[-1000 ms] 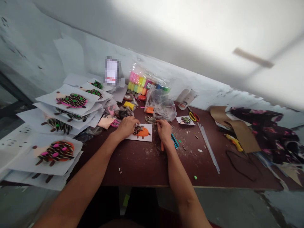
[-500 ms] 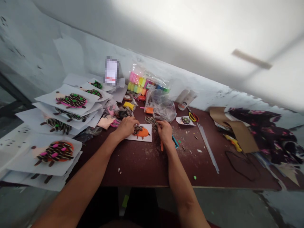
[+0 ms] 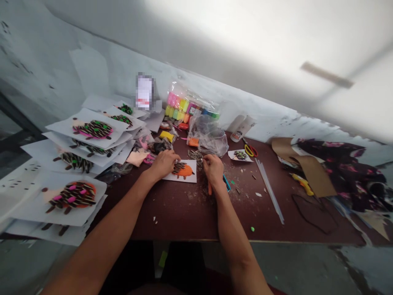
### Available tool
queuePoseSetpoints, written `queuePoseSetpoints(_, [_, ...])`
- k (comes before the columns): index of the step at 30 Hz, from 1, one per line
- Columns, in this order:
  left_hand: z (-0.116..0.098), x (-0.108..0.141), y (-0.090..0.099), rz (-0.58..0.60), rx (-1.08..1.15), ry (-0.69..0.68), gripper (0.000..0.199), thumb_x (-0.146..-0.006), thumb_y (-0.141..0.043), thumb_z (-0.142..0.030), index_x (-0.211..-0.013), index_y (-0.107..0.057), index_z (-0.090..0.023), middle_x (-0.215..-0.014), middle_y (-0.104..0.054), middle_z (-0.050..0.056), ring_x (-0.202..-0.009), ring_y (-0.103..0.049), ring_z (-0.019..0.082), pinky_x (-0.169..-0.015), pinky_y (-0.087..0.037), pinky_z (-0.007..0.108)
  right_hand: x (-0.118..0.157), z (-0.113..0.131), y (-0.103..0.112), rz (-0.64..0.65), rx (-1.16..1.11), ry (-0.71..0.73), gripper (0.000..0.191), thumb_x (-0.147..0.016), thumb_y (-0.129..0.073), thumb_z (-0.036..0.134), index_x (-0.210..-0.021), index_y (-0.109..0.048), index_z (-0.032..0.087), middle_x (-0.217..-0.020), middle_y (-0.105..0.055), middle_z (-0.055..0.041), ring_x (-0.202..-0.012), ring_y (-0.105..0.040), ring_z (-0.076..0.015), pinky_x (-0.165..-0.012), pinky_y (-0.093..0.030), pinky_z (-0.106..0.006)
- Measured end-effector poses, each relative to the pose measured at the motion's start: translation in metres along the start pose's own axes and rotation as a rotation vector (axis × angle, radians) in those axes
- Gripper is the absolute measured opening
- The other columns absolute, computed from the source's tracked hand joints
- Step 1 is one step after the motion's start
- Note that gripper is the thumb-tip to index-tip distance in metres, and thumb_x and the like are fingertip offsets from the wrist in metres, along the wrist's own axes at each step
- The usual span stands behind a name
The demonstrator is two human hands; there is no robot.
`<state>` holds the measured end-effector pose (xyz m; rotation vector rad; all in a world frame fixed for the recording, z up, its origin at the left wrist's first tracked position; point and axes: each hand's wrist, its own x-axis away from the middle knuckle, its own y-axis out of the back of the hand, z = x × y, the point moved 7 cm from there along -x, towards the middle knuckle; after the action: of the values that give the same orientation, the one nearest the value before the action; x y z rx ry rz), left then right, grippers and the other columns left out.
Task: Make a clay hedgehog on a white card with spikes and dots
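A small white card (image 3: 189, 179) lies on the table, bearing an orange clay hedgehog (image 3: 184, 170) partly covered with striped sunflower seeds. My left hand (image 3: 165, 164) is closed over the card's left part, fingers bent, hiding the hedgehog's front. Just right of the card, my right hand (image 3: 213, 170) has thumb and forefinger pinched together. Whatever is between those fingertips is too small to make out. Their tips are beside a heap of sunflower seeds (image 3: 194, 154). An orange-handled tool (image 3: 210, 189) shows partly under the right hand, near a blue object (image 3: 226, 182).
Finished-looking hedgehog pictures (image 3: 93, 128) are stacked at left. Behind are bagged coloured clay (image 3: 179, 108), a crumpled plastic bag (image 3: 210, 139) and a white bottle (image 3: 242, 130). Rightward lie scissors (image 3: 251, 150), a small hedgehog card (image 3: 240, 155), glue sticks (image 3: 270, 192) and a yellow tool (image 3: 302, 184).
My right hand's fingertips have drawn slightly back from the seed heap, uncovering more of it. My left hand and the card look the same.
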<state>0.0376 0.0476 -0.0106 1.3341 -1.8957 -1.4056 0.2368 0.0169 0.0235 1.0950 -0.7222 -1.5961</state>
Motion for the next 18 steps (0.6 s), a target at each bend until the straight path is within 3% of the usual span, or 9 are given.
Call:
queuePoseSetpoints(5, [0.0,0.0,0.0,-0.006,0.002,-0.001,0.033,-0.087,-0.051,-0.01,-0.1,-0.079,-0.022,-0.097,-0.07,0.01,-0.094,-0.062,0.023,-0.088,-0.049,0.035,0.004,0.004,-0.001,-0.018,-0.365,-0.002,0.029,-0.089,-0.049,0.026,-0.105,-0.073,0.019,-0.084,-0.07,-0.0023,-0.066,-0.054,-0.0145,-0.067,-0.043,-0.024])
queuePoseSetpoints(8, [-0.002,0.001,0.002,0.0,-0.006,0.005,0.033,-0.087,-0.051,-0.009,-0.1,-0.079,-0.022,-0.096,-0.07,0.01,-0.094,-0.062,0.023,-0.086,-0.048,0.035,0.007,0.013,-0.008,0.053,-0.524,0.024,0.03,-0.089,-0.049,0.031,-0.1,-0.073,0.017,-0.079,-0.068,-0.0012,-0.061,-0.051,-0.0128,-0.062,-0.042,-0.023])
queuePoseSetpoints(14, [-0.003,0.002,0.004,-0.001,-0.01,0.014,0.033,-0.088,-0.051,-0.009,-0.1,-0.079,-0.022,-0.097,-0.069,0.009,-0.093,-0.062,0.022,-0.085,-0.047,0.033,0.01,0.021,-0.026,0.25,-0.728,-0.05,0.026,-0.079,-0.064,0.037,-0.092,-0.076,0.017,-0.077,-0.07,-0.002,-0.064,-0.057,-0.0136,-0.062,-0.045,-0.024])
queuePoseSetpoints(18, [-0.002,0.002,0.003,0.002,-0.023,0.014,0.033,-0.087,-0.05,-0.009,-0.1,-0.078,-0.021,-0.098,-0.069,0.009,-0.093,-0.062,0.022,-0.083,-0.047,0.032,0.013,0.026,-0.027,0.27,-0.767,-0.041,0.03,-0.077,-0.062,0.032,-0.1,-0.074,0.017,-0.078,-0.068,-0.0011,-0.063,-0.054,-0.0123,-0.06,-0.043,-0.023])
